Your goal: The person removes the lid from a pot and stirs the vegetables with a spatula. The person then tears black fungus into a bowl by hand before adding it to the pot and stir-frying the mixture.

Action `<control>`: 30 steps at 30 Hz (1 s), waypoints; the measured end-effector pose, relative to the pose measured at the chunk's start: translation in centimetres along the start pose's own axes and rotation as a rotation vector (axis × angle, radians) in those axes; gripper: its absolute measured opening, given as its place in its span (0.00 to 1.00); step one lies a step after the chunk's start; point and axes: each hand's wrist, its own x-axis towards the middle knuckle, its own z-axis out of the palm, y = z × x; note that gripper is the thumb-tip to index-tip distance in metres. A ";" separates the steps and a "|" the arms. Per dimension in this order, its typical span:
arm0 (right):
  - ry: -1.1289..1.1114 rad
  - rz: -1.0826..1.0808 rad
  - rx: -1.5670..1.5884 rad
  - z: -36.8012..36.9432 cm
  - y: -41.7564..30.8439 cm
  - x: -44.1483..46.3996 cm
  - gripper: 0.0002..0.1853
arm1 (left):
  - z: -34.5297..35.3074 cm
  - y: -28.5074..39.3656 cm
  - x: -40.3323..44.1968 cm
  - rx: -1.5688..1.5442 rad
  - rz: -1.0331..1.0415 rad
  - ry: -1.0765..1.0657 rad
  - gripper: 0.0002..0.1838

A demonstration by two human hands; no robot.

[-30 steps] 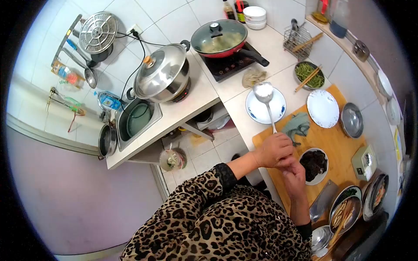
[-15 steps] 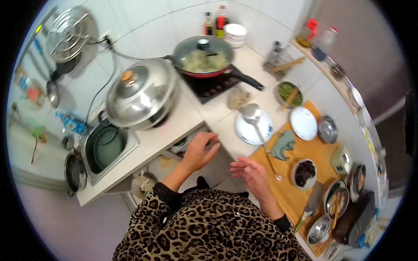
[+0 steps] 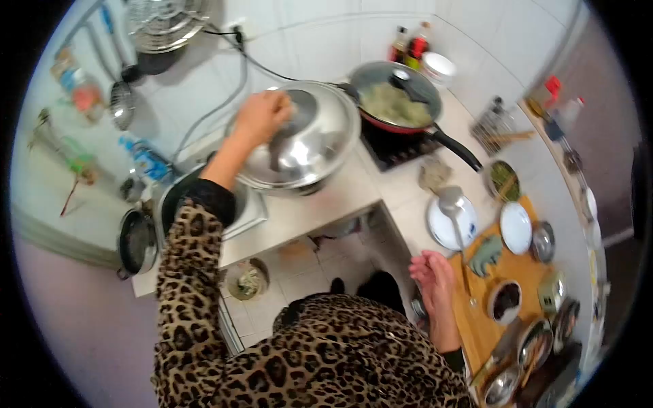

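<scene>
I have the left hand (image 3: 262, 116) curled atop the pot lid (image 3: 307, 158) at upper centre, pinch hidden from me, and the right hand (image 3: 435, 277) loosely spread, empty, lower right, so a weak hold could drop the lid.

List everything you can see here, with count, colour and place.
Lidded pot: 1, silver, left counter
Lidded pan: 1, red and black, on cooktop
Cooktop: 1, black, under pan
Bottles: 2, dark, behind pan
Sink: 1, silver, left of pot
Small pan: 1, dark, beside sink
Steamer rack: 1, silver, left wall
Bucket: 1, pale, on floor
Plates: 2, white, right counter
Ladle: 1, silver, across left plate
Board: 1, brown, right counter
Cloth: 1, grey-green, on board
Bowl of dark food: 1, white, on board
Smaller items: too blurred to count, mixed colours, right side
Left hand: 1, bare, at pot's top
Right hand: 1, bare, open, left of board
</scene>
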 end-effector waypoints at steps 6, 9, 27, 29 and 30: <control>0.073 -0.022 -0.272 -4.5 -1.9 2.2 0.13 | -0.2 -0.9 2.3 -0.038 -0.087 -0.156 0.16; 0.186 -0.150 -0.589 -10.6 -1.6 3.8 0.13 | 0.3 -1.0 2.1 -0.030 -0.060 -0.108 0.15; 0.230 -0.156 -1.565 -20.6 -1.2 2.9 0.08 | -2.2 1.2 3.3 0.000 -0.067 -0.228 0.12; 0.197 -0.137 -1.468 -20.7 -2.1 1.6 0.08 | -2.4 1.2 3.3 -0.002 -0.081 -0.238 0.12; 0.181 -0.146 -1.475 -20.6 -2.8 1.0 0.08 | -2.3 1.1 3.2 0.005 -0.074 -0.217 0.12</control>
